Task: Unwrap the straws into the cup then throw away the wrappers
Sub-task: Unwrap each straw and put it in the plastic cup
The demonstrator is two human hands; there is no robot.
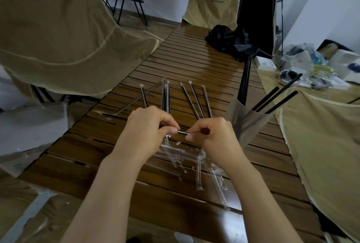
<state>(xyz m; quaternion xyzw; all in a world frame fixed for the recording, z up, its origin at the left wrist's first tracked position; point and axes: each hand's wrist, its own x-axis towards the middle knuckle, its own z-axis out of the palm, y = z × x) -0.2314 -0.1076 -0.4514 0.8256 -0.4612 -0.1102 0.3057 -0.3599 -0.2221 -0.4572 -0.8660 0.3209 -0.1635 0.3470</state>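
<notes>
Centre of frame, just below middle: left hand [149,125] and right hand [212,135] face each other over the slatted wooden table [194,61], fingers curled. Both pinch one black straw [182,132] between thumb and fingertips; only a short glossy black section shows between the hands, lying roughly level. Cannot tell how much wrapper is on it.

Above the hands, mid-frame: wrapped straws [165,94] lie on the table, thin dark rods in clear sleeves, fanned out and mostly pointing toward the top of the frame.

Below the hands: empty wrappers [200,166], clear crinkled film, in a loose overlapping pile on the slats.

Right of the hands: translucent grey cup [245,123], upright, holding bare black straws [276,98] that lean toward the upper right.

Upper left and lower right: tan fabric chairs [64,34].
</notes>
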